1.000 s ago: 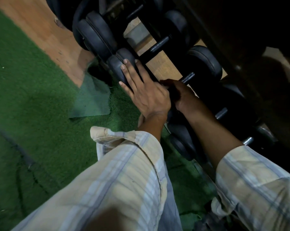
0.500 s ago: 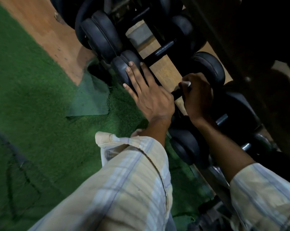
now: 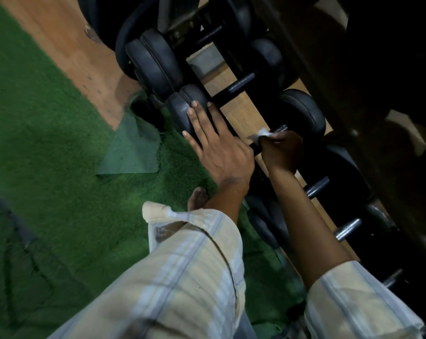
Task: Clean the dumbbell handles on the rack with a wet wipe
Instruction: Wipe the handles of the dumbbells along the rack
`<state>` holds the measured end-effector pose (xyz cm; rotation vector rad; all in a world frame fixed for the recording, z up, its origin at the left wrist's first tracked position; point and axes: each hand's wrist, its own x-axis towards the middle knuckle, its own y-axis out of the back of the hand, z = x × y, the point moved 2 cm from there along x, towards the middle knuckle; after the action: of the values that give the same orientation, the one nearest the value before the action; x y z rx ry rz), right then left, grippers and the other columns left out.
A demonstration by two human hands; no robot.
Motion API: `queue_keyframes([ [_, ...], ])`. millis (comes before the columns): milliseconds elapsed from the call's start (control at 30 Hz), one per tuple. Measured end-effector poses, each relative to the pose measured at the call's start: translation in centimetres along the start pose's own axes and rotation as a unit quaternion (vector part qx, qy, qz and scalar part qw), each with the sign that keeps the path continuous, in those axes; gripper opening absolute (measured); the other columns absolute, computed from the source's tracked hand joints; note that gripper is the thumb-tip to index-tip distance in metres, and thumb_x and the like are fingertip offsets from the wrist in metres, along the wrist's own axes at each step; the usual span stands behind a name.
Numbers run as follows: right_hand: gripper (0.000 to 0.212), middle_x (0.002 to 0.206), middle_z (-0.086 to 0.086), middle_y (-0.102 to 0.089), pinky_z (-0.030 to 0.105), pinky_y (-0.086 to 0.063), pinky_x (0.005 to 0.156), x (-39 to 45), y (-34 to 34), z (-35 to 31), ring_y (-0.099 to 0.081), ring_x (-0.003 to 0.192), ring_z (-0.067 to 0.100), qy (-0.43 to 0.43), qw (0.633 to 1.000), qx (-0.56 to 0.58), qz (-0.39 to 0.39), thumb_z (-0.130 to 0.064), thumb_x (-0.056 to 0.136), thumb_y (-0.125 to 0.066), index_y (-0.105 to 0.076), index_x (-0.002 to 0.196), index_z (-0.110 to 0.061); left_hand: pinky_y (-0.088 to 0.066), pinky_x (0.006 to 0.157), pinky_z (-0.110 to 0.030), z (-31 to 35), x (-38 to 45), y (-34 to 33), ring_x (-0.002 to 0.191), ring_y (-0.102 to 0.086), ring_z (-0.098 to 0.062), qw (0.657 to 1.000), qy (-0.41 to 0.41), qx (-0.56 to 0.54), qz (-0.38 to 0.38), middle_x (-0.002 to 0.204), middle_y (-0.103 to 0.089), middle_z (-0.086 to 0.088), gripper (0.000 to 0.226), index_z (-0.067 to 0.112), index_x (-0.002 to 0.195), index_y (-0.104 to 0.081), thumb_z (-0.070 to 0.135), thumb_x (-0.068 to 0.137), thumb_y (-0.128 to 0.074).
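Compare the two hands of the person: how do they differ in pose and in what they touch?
The left hand lies flat with straight fingers on a black dumbbell head; the right hand curls round a dumbbell handle. The left hand holds nothing; the right hand grips a white wet wipe. The left hand is in the light, the right hand in shade. Both reach out of striped sleeves.

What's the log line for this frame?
left hand: flat on dumbbell head | right hand: grips wipe round handle
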<state>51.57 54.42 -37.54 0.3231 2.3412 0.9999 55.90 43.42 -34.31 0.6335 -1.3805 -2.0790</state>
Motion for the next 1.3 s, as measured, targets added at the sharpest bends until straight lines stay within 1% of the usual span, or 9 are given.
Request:
queue_keyframes([
  [167,0.015,0.074,-0.001,-0.068,0.02,-0.04,0.051,0.5,-0.2,-1.5,-0.064,0.067,0.014,0.044,0.969,-0.149,-0.191,-0.027,0.077,-0.076,-0.071,0.071,-0.014,-0.012,0.126,-0.056,0.1,0.3,0.9,0.16,-0.005,-0.027,1.0,-0.001,0.013,-0.01,0.171,-0.015,-0.009,0.079,0.012,0.159,-0.031,0.019,0.081,-0.046],
  [300,0.012,0.08,0.004,-0.074,0.033,-0.057,0.062,1.1,-1.2,-3.6,-0.071,0.071,0.02,-0.022,0.969,0.052,-0.241,-0.018,0.075,-0.082,-0.072,0.082,-0.016,-0.034,0.115,-0.053,-1.3,3.7,2.6,0.131,-0.047,-0.03,0.999,-0.004,0.009,0.05,0.137,-0.055,-0.005,0.045,0.018,0.123,-0.059,0.025,0.082,-0.043],
  [467,0.007,0.093,0.012,-0.073,0.032,-0.059,0.063,1.5,-3.7,-7.5,-0.072,0.074,0.021,0.135,0.954,0.184,-0.196,-0.015,0.088,-0.074,-0.071,0.094,-0.018,-0.04,0.092,-0.044,-3.1,9.9,3.2,0.111,-0.053,-0.027,0.997,-0.001,0.027,0.074,0.113,-0.058,-0.001,0.022,0.025,0.11,-0.058,0.03,0.093,-0.046],
  [700,0.047,0.125,-0.001,-0.068,0.042,-0.055,0.094,-0.4,-5.2,-9.1,-0.064,0.117,0.025,0.414,0.885,-0.059,-0.205,-0.03,0.086,-0.04,-0.073,0.117,-0.019,-0.035,0.114,-0.047,-3.8,13.2,2.1,0.12,-0.052,-0.032,0.983,-0.131,0.096,0.081,0.132,-0.055,-0.007,0.042,0.016,0.13,-0.055,0.029,0.094,-0.04],
  [867,0.06,0.136,-0.006,-0.064,0.039,-0.057,0.083,1.1,-4.3,-8.8,-0.062,0.114,0.025,0.523,0.813,-0.219,-0.132,-0.028,0.082,-0.028,-0.066,0.128,-0.027,-0.025,0.123,-0.052,-3.7,13.2,1.8,0.124,-0.05,-0.034,0.982,-0.143,0.088,0.086,0.139,-0.054,-0.01,0.048,0.012,0.134,-0.057,0.023,0.088,-0.05],
  [1000,0.064,0.157,0.006,-0.039,0.038,-0.05,0.066,4.1,-4.3,-9.0,-0.064,0.107,0.035,0.443,0.816,-0.369,-0.034,-0.006,0.088,-0.051,-0.039,0.151,-0.01,-0.024,0.123,-0.053,-3.6,13.2,2.0,0.123,-0.049,-0.035,0.982,-0.148,0.092,0.069,0.139,-0.053,-0.011,0.041,0.012,0.123,-0.058,0.022,0.084,-0.054],
  [1133,0.077,0.162,-0.001,-0.03,0.044,-0.055,0.089,3.0,-5.2,-10.0,-0.058,0.126,0.036,0.394,0.843,-0.281,-0.235,-0.009,0.083,-0.053,-0.03,0.155,-0.022,-0.025,0.122,-0.054,-3.5,13.3,2.1,0.121,-0.049,-0.036,0.982,-0.145,0.097,0.066,0.139,-0.053,-0.012,0.036,0.011,0.116,-0.058,0.022,0.082,-0.055],
  [1200,0.079,0.16,-0.005,-0.035,0.048,-0.056,0.089,1.4,-5.8,-9.9,-0.06,0.123,0.038,0.419,0.807,-0.241,-0.339,-0.017,0.077,-0.048,-0.032,0.153,-0.033,-0.024,0.122,-0.054,-3.5,13.3,2.1,0.121,-0.049,-0.037,0.982,-0.147,0.097,0.065,0.139,-0.053,-0.012,0.034,0.01,0.115,-0.058,0.023,0.083,-0.056],
  [1300,0.076,0.163,-0.014,-0.029,0.046,-0.054,0.094,1.9,-5.8,-9.4,-0.056,0.129,0.031,0.437,0.807,-0.251,-0.307,-0.018,0.077,-0.046,-0.038,0.151,-0.034,-0.023,0.123,-0.054,-3.5,13.3,2.0,0.122,-0.049,-0.037,0.983,-0.144,0.092,0.064,0.14,-0.053,-0.012,0.032,0.01,0.113,-0.059,0.023,0.083,-0.057],
])
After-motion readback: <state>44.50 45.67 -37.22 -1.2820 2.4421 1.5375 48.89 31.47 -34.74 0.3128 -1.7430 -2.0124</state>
